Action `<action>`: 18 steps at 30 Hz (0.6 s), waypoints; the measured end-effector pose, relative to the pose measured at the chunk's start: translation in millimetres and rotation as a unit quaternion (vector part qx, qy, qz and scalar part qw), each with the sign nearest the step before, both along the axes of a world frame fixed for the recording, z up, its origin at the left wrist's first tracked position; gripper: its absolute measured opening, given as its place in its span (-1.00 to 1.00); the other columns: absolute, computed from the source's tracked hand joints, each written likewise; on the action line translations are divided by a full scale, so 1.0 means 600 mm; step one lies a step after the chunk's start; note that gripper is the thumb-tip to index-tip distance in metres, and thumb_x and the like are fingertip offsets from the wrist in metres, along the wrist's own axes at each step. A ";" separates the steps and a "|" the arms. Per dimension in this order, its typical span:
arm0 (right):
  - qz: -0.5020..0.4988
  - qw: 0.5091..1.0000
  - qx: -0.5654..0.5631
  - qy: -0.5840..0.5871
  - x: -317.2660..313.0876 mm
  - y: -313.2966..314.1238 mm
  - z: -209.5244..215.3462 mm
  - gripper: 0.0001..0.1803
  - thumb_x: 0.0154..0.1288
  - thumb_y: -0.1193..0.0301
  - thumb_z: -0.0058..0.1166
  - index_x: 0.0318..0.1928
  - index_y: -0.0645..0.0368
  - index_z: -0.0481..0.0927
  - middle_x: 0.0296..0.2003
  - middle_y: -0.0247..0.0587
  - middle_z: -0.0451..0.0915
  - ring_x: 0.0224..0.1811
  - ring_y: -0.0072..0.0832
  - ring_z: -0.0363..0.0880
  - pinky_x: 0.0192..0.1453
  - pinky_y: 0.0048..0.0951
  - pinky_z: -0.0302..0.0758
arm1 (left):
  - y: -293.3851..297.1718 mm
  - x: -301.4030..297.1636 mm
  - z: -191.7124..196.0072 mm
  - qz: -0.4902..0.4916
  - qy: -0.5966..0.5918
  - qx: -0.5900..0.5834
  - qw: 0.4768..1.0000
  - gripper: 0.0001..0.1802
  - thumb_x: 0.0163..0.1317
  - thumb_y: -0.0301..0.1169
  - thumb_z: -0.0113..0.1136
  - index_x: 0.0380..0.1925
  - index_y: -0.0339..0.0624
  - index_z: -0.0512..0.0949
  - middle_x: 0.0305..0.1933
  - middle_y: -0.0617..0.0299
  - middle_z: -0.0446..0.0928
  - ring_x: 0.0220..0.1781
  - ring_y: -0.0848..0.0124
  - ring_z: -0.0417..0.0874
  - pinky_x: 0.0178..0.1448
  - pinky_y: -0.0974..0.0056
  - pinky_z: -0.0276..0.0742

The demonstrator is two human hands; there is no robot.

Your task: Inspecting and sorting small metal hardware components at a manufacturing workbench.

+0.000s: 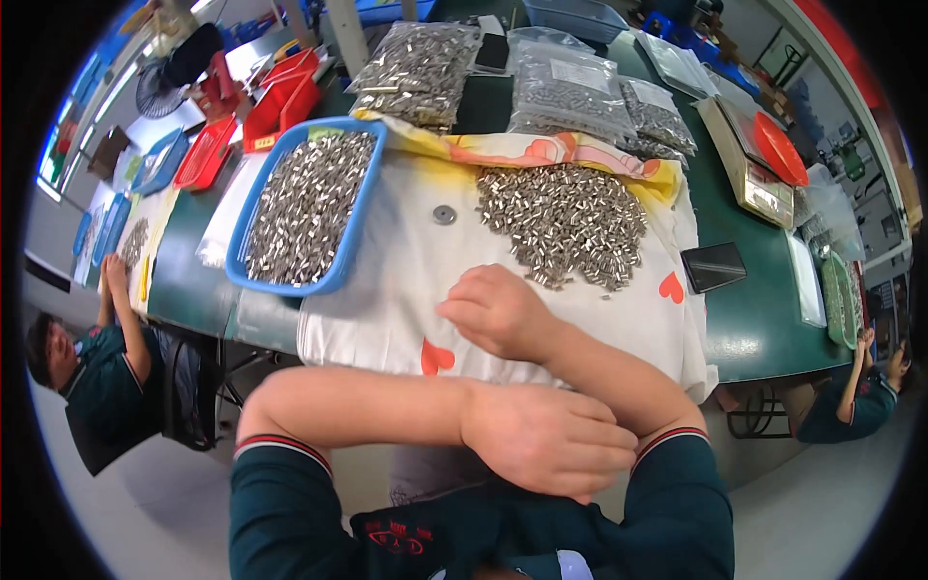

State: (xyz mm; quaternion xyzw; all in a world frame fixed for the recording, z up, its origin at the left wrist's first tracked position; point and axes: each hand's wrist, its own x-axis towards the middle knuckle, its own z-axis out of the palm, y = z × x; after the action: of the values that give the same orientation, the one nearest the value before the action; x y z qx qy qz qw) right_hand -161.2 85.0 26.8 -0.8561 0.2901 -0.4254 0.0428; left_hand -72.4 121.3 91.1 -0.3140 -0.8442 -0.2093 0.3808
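My arms are crossed in front of my body. My right hand rests above the white cloth, its fingers curled under and closed; whatever they may hold is hidden. Lower down, my left hand lies with outstretched fingers against my right arm near the elbow, holding nothing visible. Beyond my right hand is a pile of small silvery metal cylinders on the cloth. A round grey disc with a central hole lies left of that pile. Farther left, a blue basket is filled with similar cylinders.
Plastic bags of metal parts stand at the back, more bags beside them. Right of the cloth are a black phone and a scale bearing a red tray. Red bins stand back left. People sit at both sides.
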 end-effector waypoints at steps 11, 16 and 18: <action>-0.390 0.917 0.057 -0.065 -0.137 -0.050 0.011 -0.91 -0.06 0.51 0.06 -0.44 0.15 0.50 -0.50 -0.21 0.48 -0.39 -0.28 0.44 -0.26 -0.32 0.38 | -0.229 0.047 -0.092 0.637 -0.167 0.167 0.733 -0.81 -0.07 -0.46 0.20 -0.37 -0.22 0.54 -0.35 0.15 0.52 -0.37 0.23 0.53 -0.27 0.26 0.45; -0.348 0.891 0.288 0.037 -0.160 -0.028 0.032 -0.88 -0.06 0.46 0.11 -0.45 0.19 0.51 -0.51 -0.16 0.48 -0.36 -0.24 0.45 -0.24 -0.31 0.38 | -0.239 0.064 -0.114 0.640 -0.254 0.131 0.713 -0.79 -0.08 -0.41 0.21 -0.37 -0.18 0.56 -0.30 0.15 0.47 -0.24 0.18 0.49 -0.16 0.21 0.42; -0.334 0.879 0.334 0.059 -0.156 -0.023 0.042 -0.87 -0.07 0.46 0.12 -0.46 0.22 0.50 -0.50 -0.14 0.49 -0.34 -0.23 0.45 -0.24 -0.28 0.38 | -0.244 0.070 -0.121 0.636 -0.256 0.134 0.715 -0.79 -0.08 -0.42 0.20 -0.37 -0.18 0.56 -0.30 0.15 0.47 -0.24 0.18 0.49 -0.16 0.21 0.42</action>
State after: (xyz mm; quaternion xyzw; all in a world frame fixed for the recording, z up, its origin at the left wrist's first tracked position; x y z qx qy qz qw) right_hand -254.8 71.1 52.0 -0.6671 0.6856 -0.2407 0.1644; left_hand -30.5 -24.8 18.3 0.4170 -0.8732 -0.1008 0.2313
